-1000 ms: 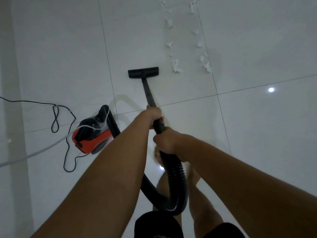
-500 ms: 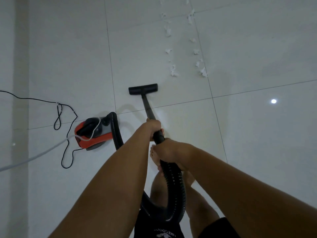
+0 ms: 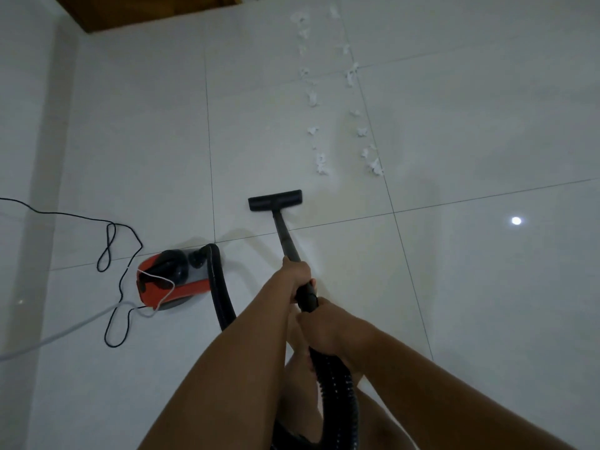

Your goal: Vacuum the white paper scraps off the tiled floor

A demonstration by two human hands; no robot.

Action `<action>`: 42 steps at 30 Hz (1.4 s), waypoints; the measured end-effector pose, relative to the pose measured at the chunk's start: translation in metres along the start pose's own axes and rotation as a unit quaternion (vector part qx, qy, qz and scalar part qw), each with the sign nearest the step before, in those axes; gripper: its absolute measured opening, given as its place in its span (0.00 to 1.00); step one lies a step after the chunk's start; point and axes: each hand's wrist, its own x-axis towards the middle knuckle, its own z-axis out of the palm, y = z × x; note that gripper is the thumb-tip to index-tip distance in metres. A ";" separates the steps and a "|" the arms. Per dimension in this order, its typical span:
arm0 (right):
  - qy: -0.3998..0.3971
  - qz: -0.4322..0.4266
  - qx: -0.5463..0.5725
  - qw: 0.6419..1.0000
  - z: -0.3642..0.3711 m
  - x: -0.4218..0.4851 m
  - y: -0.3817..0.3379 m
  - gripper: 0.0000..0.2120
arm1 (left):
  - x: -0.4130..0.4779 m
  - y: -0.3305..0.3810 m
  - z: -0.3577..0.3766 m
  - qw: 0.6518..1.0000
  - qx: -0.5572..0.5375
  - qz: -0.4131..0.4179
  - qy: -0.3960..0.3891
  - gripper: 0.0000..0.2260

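Paper scraps (image 3: 319, 164) ahead of nozzle (image 3: 275, 200); L hand (image 3: 297, 271) grips wand (image 3: 284, 232), R hand (image 3: 328, 329) prob. hose (image 3: 337, 384).

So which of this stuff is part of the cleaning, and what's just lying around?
In use: white paper scraps, black flat floor nozzle, black rigid wand in left hand, black ribbed hose in right hand, red-and-black vacuum canister, thin black power cord.
Just there: pale white cable, brown wooden edge.
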 end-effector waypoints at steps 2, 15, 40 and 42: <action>0.009 0.004 0.002 1.000 -0.006 -0.006 0.002 0.19 | -0.003 0.001 0.008 1.000 0.013 0.004 -0.003 0.24; 0.051 -0.053 0.030 0.997 -0.045 -0.020 0.030 0.21 | -0.012 0.009 0.067 0.997 0.052 0.025 -0.061 0.25; -0.075 -0.106 0.404 0.906 0.045 0.077 0.125 0.25 | 0.064 -0.072 0.027 0.992 -0.052 0.045 -0.110 0.27; -0.071 -0.117 0.406 0.904 0.062 0.081 0.130 0.27 | 0.065 -0.080 0.018 0.991 -0.043 0.047 -0.117 0.27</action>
